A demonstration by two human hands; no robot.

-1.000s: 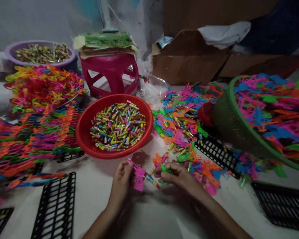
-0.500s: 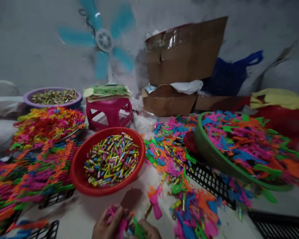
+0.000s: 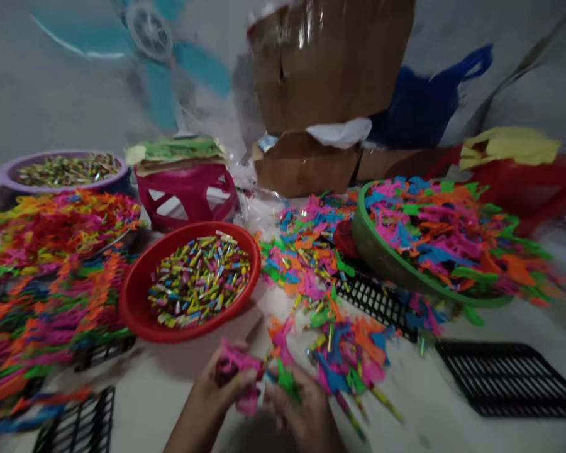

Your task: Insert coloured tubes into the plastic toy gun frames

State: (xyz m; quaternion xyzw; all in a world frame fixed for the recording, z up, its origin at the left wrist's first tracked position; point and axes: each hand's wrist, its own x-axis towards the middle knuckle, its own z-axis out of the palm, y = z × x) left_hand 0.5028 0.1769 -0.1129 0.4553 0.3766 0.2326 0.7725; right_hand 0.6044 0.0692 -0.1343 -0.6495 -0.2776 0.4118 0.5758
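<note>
My left hand [image 3: 221, 387] is closed on a pink plastic piece [image 3: 241, 371] near the bottom middle. Close beside it, my right hand [image 3: 304, 402] grips a green plastic piece [image 3: 287, 381]. Both pieces are small flat toy parts, blurred, and their exact kind is unclear. Behind the left hand stands a red basin [image 3: 141, 314] of short, shiny, multicoloured tubes [image 3: 202, 277]. Right of my hands lies a pile of bright plastic pieces [image 3: 353, 352], some with striped sticks fitted to them.
A tilted green basin [image 3: 382, 264] heaped with plastic pieces stands right. Black racks [image 3: 509, 377] lie on the white table. Coloured pieces [image 3: 51, 314] cover the left. Behind are a pink stool [image 3: 183, 195], a turning fan [image 3: 149, 31], cardboard boxes [image 3: 330, 69] and a purple basin [image 3: 9, 173].
The view has tipped downward and shifted, so the surroundings sit higher and mostly further left. More of both hands and forearms shows. The pink and green pieces stay in the hands.
</note>
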